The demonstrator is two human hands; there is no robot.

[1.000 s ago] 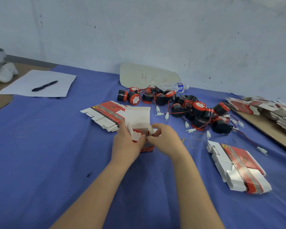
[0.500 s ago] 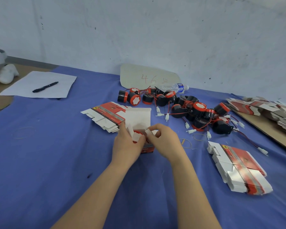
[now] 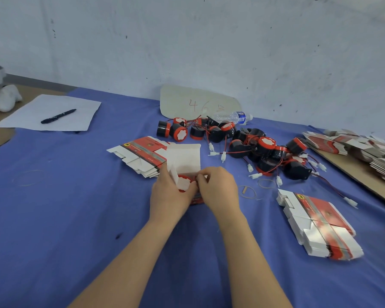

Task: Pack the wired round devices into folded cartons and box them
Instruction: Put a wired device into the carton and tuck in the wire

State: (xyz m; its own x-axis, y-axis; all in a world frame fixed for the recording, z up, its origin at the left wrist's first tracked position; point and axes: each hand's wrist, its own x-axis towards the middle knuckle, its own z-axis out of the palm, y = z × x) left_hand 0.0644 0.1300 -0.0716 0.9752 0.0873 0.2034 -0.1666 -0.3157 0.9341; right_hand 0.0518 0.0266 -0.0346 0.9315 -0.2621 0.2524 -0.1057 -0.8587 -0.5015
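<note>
White wall at back, scuffed. Blue-cloth table fills most of the view. Brown board at the right edge carries a heap of flat cartons. White paper sheet far left on the table, black pen lying on it. Rounded cardboard sign leans on the wall, "46" written in red. Front stack of flat cartons lies right of the hands, red-and-white print up. Rear stack of flat cartons is fanned out, touching the open carton's left side. Pile of round devices, black bodies with red rims, red wires and white plugs tangled, sits behind and right of the hands. Open carton is at table centre, lid flap standing up, white inside facing the camera. Left hand wraps the open carton's left side, fingers curled round it, thumb at the mouth. Right hand has fingertips bunched, pinching at the open carton's right edge; flap or wire, cannot tell. Round device sits inside the open carton's mouth, red rim and white face up, between both thumbs. Plush toy at far left edge. Clear water bottle lies on its side behind the pile. Rubber bands lie loose just right of the right hand.
</note>
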